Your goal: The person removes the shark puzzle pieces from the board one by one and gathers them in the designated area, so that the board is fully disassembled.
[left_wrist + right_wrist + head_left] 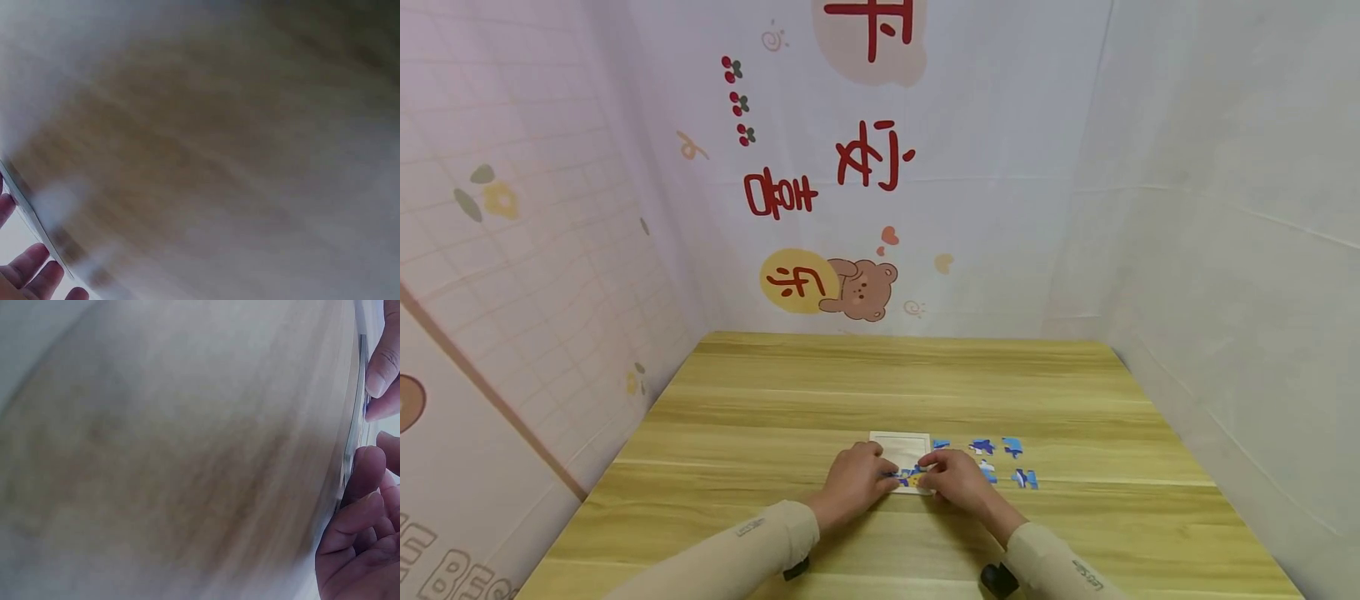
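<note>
In the head view, a shallow pale puzzle frame (pixel 901 435) lies on the table with blue and yellow puzzle pieces (pixel 913 478) along its near side. My left hand (pixel 856 477) rests at the frame's left side, fingertips touching the pieces. From the right, my right hand (pixel 957 478) reaches over the frame's edge, its thumb and forefinger on a puzzle piece mostly hidden beneath them. In the left wrist view, fingers (pixel 45 278) lie extended at the frame's edge. The right wrist view shows bent fingers (pixel 353 528) of the right hand, with the left fingertips opposite.
Several loose blue and white puzzle pieces (pixel 1012 447) lie right of the frame, some close to the right hand. The wood-grain table (pixel 760 408) meets printed white cloth (pixel 1000 208) at the back and sides.
</note>
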`<state>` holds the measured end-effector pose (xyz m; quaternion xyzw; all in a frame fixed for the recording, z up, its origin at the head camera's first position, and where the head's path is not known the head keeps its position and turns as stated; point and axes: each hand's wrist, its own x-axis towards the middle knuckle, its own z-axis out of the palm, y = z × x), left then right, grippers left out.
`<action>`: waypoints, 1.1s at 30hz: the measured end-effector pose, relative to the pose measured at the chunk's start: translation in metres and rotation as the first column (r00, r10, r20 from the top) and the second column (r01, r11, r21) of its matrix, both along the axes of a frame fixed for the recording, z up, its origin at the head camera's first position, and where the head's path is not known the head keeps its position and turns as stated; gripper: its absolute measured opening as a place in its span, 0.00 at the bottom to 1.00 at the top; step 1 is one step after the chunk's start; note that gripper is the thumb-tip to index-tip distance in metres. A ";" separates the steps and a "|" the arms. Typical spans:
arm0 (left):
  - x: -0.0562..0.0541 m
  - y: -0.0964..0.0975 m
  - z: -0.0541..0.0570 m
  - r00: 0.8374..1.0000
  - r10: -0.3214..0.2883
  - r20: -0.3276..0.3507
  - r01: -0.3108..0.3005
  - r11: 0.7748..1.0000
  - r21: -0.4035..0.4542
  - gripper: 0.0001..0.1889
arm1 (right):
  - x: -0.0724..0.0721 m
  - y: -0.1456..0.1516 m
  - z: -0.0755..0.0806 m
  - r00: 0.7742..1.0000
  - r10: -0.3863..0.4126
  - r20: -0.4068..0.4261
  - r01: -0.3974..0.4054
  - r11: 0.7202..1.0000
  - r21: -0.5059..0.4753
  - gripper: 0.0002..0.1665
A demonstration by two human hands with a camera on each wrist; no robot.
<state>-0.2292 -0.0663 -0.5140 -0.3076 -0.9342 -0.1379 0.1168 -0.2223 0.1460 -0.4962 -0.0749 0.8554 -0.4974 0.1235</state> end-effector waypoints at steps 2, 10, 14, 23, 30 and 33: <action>0.000 -0.002 0.000 1.000 0.006 0.006 -0.006 1.000 0.005 0.10 | -0.001 -0.002 0.000 1.000 0.006 -0.003 -0.006 1.000 0.001 0.15; 0.003 -0.006 0.003 0.999 0.016 0.029 -0.016 1.000 0.020 0.10 | 0.000 -0.006 0.000 0.999 0.029 -0.016 -0.028 0.999 0.038 0.16; 0.004 -0.006 0.004 0.999 0.019 0.038 -0.020 0.999 0.025 0.10 | 0.000 -0.007 0.000 0.999 0.030 -0.010 -0.030 0.998 0.049 0.17; 0.003 -0.006 0.003 0.999 0.029 0.046 -0.030 0.999 0.017 0.10 | 0.000 -0.008 0.000 0.999 0.049 -0.004 -0.048 0.997 0.063 0.20; 0.002 -0.007 0.002 0.999 0.033 0.040 -0.034 0.999 0.017 0.10 | -0.003 -0.010 0.003 0.998 0.053 0.034 -0.055 0.995 0.081 0.21; 0.002 -0.008 0.002 0.999 0.028 0.035 -0.029 0.999 0.021 0.10 | -0.003 -0.010 0.005 0.999 0.051 0.016 -0.053 0.995 0.083 0.21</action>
